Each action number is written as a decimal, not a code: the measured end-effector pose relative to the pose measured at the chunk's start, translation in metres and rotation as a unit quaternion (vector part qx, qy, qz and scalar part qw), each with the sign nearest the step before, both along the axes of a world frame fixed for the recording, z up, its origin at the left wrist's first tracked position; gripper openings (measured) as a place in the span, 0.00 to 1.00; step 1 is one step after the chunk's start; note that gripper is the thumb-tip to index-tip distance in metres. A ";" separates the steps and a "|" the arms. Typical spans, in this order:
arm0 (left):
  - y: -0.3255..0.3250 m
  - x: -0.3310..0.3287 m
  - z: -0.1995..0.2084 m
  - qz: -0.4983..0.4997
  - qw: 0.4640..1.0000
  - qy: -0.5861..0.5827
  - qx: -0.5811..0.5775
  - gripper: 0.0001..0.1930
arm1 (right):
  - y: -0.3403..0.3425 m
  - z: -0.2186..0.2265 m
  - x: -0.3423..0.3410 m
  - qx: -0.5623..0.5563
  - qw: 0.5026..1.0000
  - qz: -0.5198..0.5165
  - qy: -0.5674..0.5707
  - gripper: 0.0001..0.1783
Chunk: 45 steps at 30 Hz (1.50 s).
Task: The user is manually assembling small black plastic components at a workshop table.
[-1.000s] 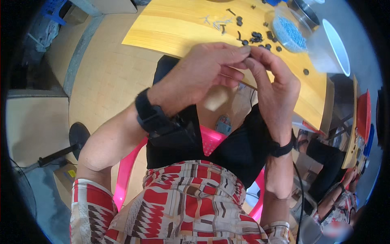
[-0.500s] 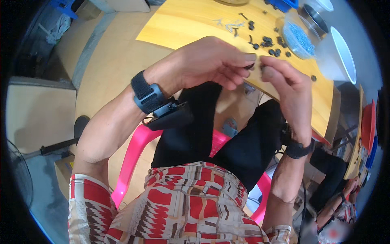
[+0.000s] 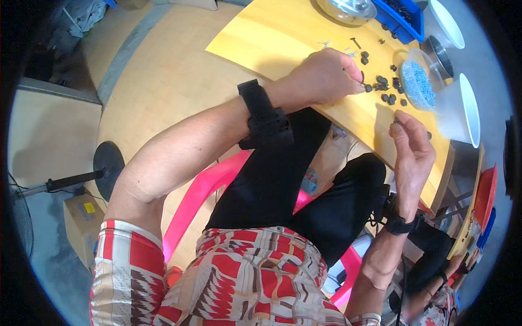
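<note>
My left hand [image 3: 329,79] reaches over the yellow table, its thumb and forefinger pinched at a small black part [image 3: 362,77] beside a loose black round piece [image 3: 368,88]. Lower and to the right, my right hand [image 3: 413,144] hovers by the table's near edge with thumb and forefinger together. Something small and dark shows at its fingertips, too little to name. Just beyond the hands lie several black knob-like pieces [image 3: 382,81], a black bolt-like piece [image 3: 355,43] and a few thin silvery pieces [image 3: 351,52].
A clear tub of blue pieces [image 3: 417,81] stands right of the black parts, beside a white bucket [image 3: 462,111] and a dark bowl [image 3: 438,56]. At the back are a metal bowl [image 3: 348,10] and a blue bin [image 3: 399,22]. Another person's arm [image 3: 440,280] shows at lower right.
My hands were close together and have parted. The left has moved forward to the black pieces; the right has come back and slightly right. The view has shifted a little.
</note>
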<state>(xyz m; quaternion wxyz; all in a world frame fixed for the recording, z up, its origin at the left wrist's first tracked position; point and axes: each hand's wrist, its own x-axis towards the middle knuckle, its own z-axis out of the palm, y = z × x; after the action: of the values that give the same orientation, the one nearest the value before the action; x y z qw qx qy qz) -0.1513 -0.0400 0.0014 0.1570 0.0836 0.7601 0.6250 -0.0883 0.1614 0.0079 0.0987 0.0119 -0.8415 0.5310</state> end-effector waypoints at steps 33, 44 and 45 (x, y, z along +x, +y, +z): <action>0.031 0.068 -0.005 -0.003 0.951 -0.156 0.269 0.12 | 0.000 0.005 0.020 0.035 0.998 -0.003 0.054 0.14; 0.023 0.068 -0.006 0.060 0.964 -0.096 0.240 0.14 | 0.011 0.015 -0.019 0.097 0.995 -0.013 0.016 0.09; 0.023 0.067 -0.008 0.059 0.964 -0.096 0.239 0.14 | 0.010 0.015 -0.024 0.104 0.994 -0.015 0.025 0.09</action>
<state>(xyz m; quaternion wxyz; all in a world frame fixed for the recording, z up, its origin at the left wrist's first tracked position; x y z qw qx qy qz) -0.0846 -0.0171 -0.0065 0.1677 0.0132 0.5731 0.8020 -0.1123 0.1710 0.0230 0.1257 0.0224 -0.8894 0.4389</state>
